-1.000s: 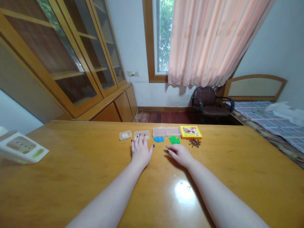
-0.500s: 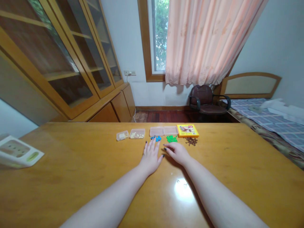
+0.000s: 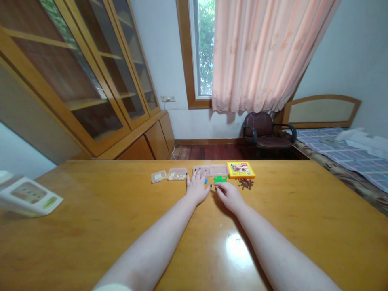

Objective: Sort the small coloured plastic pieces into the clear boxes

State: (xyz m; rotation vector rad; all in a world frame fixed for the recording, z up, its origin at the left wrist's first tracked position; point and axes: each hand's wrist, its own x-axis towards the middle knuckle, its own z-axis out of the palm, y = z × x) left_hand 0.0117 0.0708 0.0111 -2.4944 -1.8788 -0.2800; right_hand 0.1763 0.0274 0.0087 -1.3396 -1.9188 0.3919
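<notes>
My left hand [image 3: 198, 186] lies flat on the wooden table [image 3: 91, 218] with fingers spread, covering most of a pile of small blue pieces [image 3: 206, 181] and touching the near edge of a clear plastic box [image 3: 202, 169]. My right hand [image 3: 228, 196] rests beside it, fingers loosely curled, fingertips just short of a pile of green pieces [image 3: 220, 179]; nothing shows in it. A second clear box [image 3: 218, 169] and a yellow box [image 3: 240, 170] stand behind, with a brown pile [image 3: 246, 184] further right.
Two small clear boxes, one [image 3: 159, 176] and another [image 3: 177, 174], hold pale pieces at the left of the row. A white carton [image 3: 28, 196] lies at the table's left edge. Glass-door cabinets, a window with a pink curtain, a dark chair [image 3: 266, 131] and a bed stand beyond.
My left hand has slid right, from the small box of pale pieces onto the blue pile. My right hand has crept forward toward the green pile.
</notes>
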